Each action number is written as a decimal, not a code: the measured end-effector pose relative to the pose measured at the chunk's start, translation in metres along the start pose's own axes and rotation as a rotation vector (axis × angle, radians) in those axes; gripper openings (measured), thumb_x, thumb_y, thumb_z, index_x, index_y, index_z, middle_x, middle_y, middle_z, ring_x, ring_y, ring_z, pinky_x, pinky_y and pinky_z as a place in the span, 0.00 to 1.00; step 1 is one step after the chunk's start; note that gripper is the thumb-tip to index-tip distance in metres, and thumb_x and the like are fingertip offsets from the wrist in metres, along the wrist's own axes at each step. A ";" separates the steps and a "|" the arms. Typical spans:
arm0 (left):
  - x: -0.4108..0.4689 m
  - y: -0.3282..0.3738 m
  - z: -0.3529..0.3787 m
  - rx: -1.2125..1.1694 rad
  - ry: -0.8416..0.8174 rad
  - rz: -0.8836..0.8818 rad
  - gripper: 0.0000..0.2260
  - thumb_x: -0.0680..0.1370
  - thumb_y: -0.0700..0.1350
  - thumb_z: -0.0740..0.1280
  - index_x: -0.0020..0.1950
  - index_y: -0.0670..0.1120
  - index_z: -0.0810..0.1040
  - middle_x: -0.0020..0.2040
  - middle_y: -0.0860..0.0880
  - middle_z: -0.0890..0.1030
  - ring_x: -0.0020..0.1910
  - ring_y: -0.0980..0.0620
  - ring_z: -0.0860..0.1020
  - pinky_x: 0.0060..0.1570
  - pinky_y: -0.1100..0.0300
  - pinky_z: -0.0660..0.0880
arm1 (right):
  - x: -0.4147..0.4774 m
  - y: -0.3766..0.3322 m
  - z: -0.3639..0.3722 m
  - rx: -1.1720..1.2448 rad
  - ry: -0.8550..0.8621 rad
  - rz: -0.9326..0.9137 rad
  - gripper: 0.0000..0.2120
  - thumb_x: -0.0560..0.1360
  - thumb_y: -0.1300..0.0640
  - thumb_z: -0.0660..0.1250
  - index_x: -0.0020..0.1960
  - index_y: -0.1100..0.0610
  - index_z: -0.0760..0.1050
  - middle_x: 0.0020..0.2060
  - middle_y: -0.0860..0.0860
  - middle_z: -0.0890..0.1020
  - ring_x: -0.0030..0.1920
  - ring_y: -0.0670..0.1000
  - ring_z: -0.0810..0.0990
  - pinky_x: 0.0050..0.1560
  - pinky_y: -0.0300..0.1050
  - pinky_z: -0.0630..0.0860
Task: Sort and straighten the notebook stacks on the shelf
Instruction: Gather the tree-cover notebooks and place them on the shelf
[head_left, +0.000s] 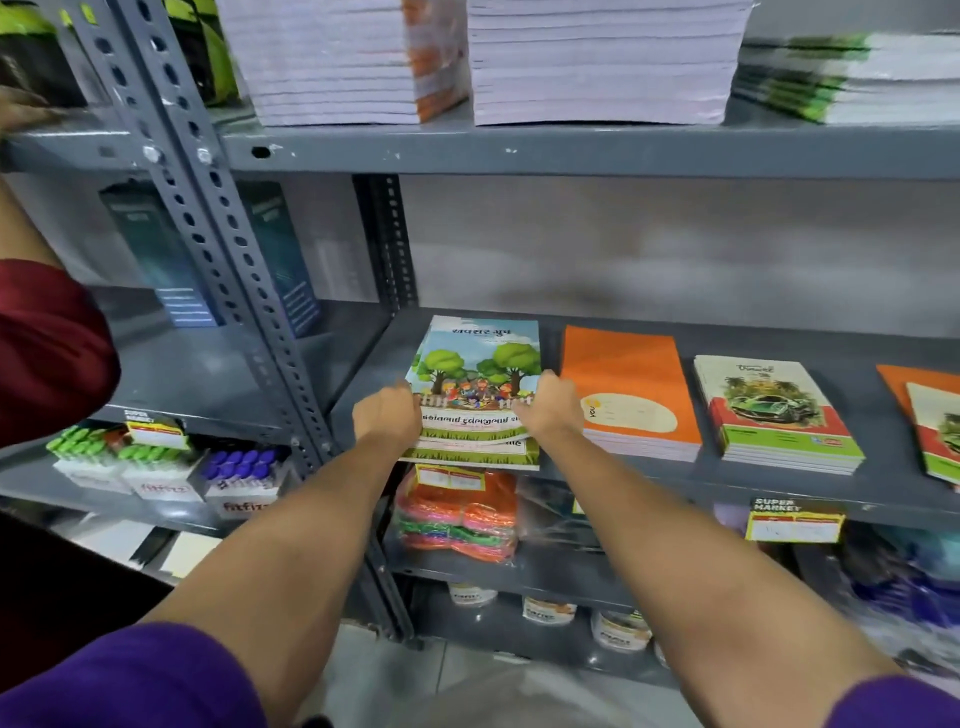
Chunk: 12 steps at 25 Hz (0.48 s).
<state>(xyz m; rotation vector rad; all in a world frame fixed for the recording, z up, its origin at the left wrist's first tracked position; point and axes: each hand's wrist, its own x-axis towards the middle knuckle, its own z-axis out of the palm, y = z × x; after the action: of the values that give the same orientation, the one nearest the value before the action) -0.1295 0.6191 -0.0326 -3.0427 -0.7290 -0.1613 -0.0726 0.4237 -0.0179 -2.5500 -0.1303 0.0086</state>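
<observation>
Hands, left hand (387, 415) and right hand (551, 410), gripped the tree-cover notebooks (475, 395) by both sides. Fingers were closed on the edges. Squaring them well likely meant even inward pressure, flush with the shelf (675, 488) front.

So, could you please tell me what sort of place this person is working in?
Most likely a stationery shop or supermarket aisle: grey slotted-steel shelving carries notebook stacks, a yellow "Super Market" price tag hangs on a shelf edge, and boxed markers sit nearby.
</observation>
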 end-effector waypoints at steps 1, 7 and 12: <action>0.000 -0.001 -0.002 0.023 0.007 0.010 0.13 0.82 0.51 0.58 0.58 0.44 0.77 0.51 0.44 0.82 0.50 0.41 0.82 0.39 0.55 0.70 | -0.001 0.000 -0.002 -0.033 -0.003 -0.013 0.18 0.74 0.50 0.71 0.56 0.61 0.75 0.51 0.57 0.81 0.53 0.58 0.81 0.42 0.46 0.74; 0.007 0.041 -0.037 -0.007 -0.003 -0.026 0.10 0.76 0.48 0.65 0.51 0.43 0.78 0.47 0.46 0.80 0.46 0.43 0.82 0.36 0.57 0.72 | 0.013 0.018 -0.039 -0.005 0.043 0.007 0.16 0.75 0.48 0.69 0.50 0.61 0.78 0.48 0.58 0.83 0.50 0.59 0.82 0.42 0.46 0.75; 0.006 0.138 -0.061 -0.162 0.012 0.091 0.10 0.75 0.46 0.64 0.53 0.44 0.79 0.50 0.44 0.82 0.49 0.41 0.82 0.41 0.55 0.75 | 0.034 0.084 -0.106 0.038 0.172 0.133 0.14 0.75 0.51 0.67 0.51 0.62 0.81 0.50 0.60 0.84 0.52 0.60 0.83 0.49 0.47 0.79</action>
<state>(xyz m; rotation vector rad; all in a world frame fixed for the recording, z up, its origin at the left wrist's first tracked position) -0.0677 0.4968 0.0304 -3.2173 -0.6030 -0.2497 -0.0273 0.2989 0.0247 -2.5037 0.1056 -0.1544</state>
